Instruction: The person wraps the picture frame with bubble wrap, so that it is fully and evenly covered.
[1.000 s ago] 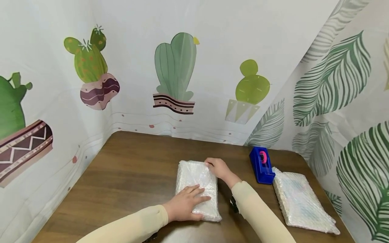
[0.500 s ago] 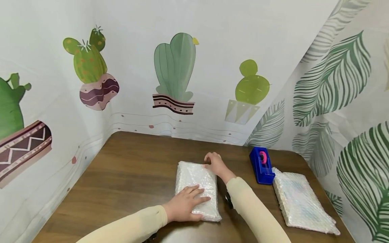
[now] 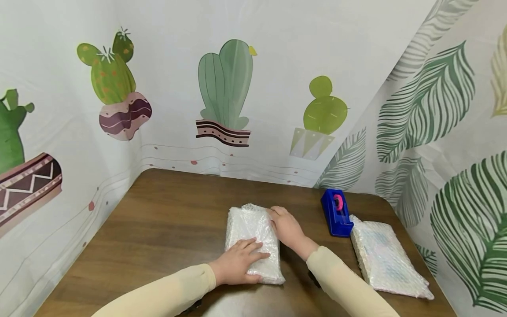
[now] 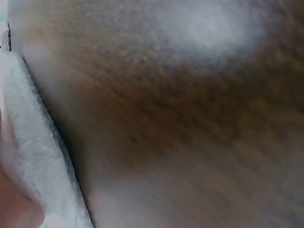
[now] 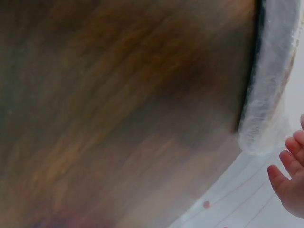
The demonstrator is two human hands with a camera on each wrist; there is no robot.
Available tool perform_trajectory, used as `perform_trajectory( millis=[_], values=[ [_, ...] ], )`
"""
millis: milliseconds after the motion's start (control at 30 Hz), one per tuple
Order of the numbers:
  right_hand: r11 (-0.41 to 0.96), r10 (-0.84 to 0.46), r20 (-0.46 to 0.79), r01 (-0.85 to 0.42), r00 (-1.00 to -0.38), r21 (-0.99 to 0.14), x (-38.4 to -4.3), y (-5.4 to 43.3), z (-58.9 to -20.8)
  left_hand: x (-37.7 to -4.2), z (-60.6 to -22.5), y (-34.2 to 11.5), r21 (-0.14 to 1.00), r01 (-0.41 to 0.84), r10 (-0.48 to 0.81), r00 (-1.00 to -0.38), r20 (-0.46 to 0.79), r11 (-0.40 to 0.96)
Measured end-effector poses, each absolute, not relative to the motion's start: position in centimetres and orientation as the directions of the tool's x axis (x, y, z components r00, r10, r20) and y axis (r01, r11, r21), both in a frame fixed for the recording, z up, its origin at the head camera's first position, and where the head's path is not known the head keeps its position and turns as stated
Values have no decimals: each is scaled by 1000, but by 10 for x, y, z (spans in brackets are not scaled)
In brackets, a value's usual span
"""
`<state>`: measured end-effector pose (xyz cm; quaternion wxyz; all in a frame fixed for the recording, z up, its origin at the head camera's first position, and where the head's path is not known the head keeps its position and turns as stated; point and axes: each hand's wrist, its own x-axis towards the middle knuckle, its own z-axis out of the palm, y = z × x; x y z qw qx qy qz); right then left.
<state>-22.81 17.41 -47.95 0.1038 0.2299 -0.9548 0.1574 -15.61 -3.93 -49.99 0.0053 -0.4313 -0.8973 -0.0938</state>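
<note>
A rectangular package in clear bubble wrap (image 3: 251, 226) lies on the wooden table in the head view. My left hand (image 3: 239, 263) rests on its lower left part with straight, spread fingers; its thumb lies near the bottom edge. At the upper right edge, my right hand (image 3: 287, 225) touches the wrap with its fingers extended. A loose bit of wrap (image 3: 252, 206) sticks up along the far edge. The right wrist view shows the fingers (image 5: 289, 164) apart beside the package's end (image 5: 266, 109). In the left wrist view, the wrapped side (image 4: 42, 152) runs down the left.
To the right stands a blue tape dispenser (image 3: 336, 220) with a pink tape core. A second bubble-wrapped package (image 3: 390, 259) lies near the table's right edge, close to the dispenser. A cactus-print cloth (image 3: 166, 88) hangs behind the brown table (image 3: 170, 211).
My right hand has left its pinch on the far right corner, lifted slightly, and come down along the right edge. Wrap now sticks up at the far edge. The left hand has stayed put.
</note>
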Motion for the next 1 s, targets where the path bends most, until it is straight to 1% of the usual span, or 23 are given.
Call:
perform_trajectory(
  millis=[200, 300, 433, 533, 633, 700, 800, 900, 933, 1000],
  values=[
    [834, -302, 177, -350, -937, -428, -240, 163, -475, -155, -502, -39, 180, 766, 769, -635, 68, 617],
    [837, -284, 147, -319, -948, -444, -251, 161, -473, -155, -503, -38, 182, 770, 773, -630, 74, 611],
    [820, -335, 131, -357, -933, -448, -263, 165, -473, -157, -503, -38, 181, 776, 776, -625, 87, 605],
    [811, -366, 71, -355, -928, -464, -268, 169, -475, -157, -502, -38, 186, 769, 774, -630, 58, 612],
    [808, -370, -10, -316, -929, -497, -271, 172, -478, -157, -502, -38, 190, 767, 778, -628, 25, 613],
    [801, -375, -38, -303, -926, -517, -273, 172, -480, -157, -502, -39, 181, 773, 783, -621, 22, 608],
    [769, -384, -18, -309, -923, -560, -273, 170, -483, -156, -500, -40, 153, 787, 791, -610, 49, 598],
    [745, -344, 31, -293, -938, -599, -273, 166, -485, -155, -499, -41, 129, 800, 797, -598, 87, 586],
    [748, -331, 54, -296, -942, -594, -272, 165, -486, -155, -499, -41, 126, 804, 799, -593, 96, 582],
    [778, -323, 125, -338, -938, -529, -271, 161, -488, -155, -499, -41, 122, 804, 799, -593, 102, 582]
  ],
)
